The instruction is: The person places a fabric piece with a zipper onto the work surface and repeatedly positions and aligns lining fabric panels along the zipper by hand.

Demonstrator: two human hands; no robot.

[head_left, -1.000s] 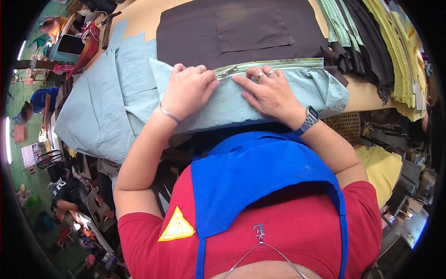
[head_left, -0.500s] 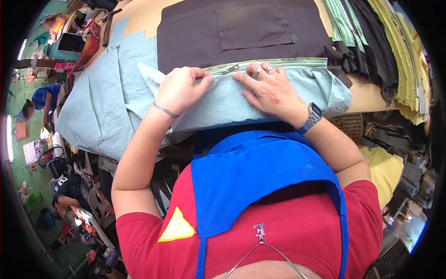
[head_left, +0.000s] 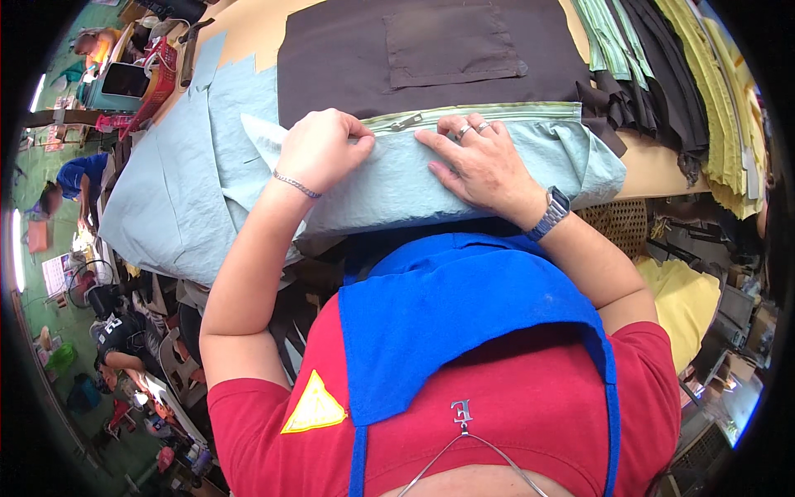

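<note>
A dark brown fabric panel [head_left: 331,62] with a sewn patch pocket [head_left: 451,45] lies on the table, joined along its near edge to a green-striped zipper [head_left: 522,114]. Light blue fabric [head_left: 397,182] runs along the near side of the zipper and drapes over the table edge. My left hand [head_left: 323,149] is closed, thumb and forefinger together at the fabric's edge beside the zipper's left part. The metal zipper pull [head_left: 406,123] lies between my hands. My right hand [head_left: 484,161] rests on the light blue fabric, thumb and forefinger apart, other fingertips at the zipper tape.
More light blue fabric [head_left: 166,166] spreads to the left. Striped zipper strips [head_left: 609,41], dark fabric pieces [head_left: 650,79] and a yellow fabric stack [head_left: 716,99] lie at the right. A red basket [head_left: 166,70] stands at the far left. Other people work at left.
</note>
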